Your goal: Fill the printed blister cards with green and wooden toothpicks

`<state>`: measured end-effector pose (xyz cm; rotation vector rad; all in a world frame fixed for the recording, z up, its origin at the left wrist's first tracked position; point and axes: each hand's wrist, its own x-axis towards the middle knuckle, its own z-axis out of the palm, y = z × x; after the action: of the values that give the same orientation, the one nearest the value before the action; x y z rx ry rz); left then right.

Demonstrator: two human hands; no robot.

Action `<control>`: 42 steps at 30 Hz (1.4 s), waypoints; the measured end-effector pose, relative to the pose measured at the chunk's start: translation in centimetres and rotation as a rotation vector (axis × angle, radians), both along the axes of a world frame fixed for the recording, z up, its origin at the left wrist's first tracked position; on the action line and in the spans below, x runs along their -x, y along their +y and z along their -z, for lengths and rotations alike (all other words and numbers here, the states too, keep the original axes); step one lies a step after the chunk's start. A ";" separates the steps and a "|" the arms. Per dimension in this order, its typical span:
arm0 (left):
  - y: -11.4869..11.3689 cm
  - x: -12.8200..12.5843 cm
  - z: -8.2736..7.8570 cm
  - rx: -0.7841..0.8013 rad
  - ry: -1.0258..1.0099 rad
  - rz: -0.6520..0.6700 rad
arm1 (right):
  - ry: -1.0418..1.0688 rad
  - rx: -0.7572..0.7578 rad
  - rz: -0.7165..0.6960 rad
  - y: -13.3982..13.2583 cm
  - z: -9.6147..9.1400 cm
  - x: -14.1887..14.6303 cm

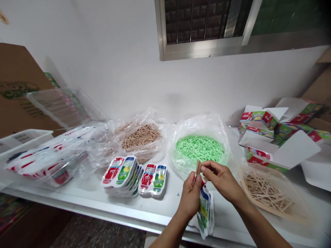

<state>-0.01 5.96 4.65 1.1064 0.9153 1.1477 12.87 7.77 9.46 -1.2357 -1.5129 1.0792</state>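
My left hand (190,196) is closed around a stack of white printed packets (205,213) that hangs upright over the table's front edge. My right hand (219,179) pinches a small bundle of wooden sticks (198,167) at the top of those packets. Both hands sit just in front of a clear bag of green sticks (199,148). A shallow tray of wooden sticks (269,193) lies to the right of my right wrist.
Two piles of flat red, blue and green packets (134,175) lie on the white table (85,196). A bag of brown sticks (141,136) sits behind them. Bagged packets and a white basket (24,137) stand left. Open printed cartons (279,132) stand right.
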 end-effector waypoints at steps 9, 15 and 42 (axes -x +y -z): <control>0.0 0.2 -0.2 0.081 -0.184 0.075 | -0.239 -0.053 -0.043 -0.6 -1.4 -0.5; 0.0 0.2 -0.2 0.066 -0.218 0.082 | -0.195 -0.020 -0.010 -0.9 -1.3 -0.6; -0.6 0.7 -0.4 0.032 -0.099 0.185 | -0.060 -0.019 -0.082 -0.5 -1.4 -0.1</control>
<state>-0.70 5.36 5.01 1.0752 0.7354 1.0230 12.93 7.23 10.85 -1.2110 -1.6282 1.0873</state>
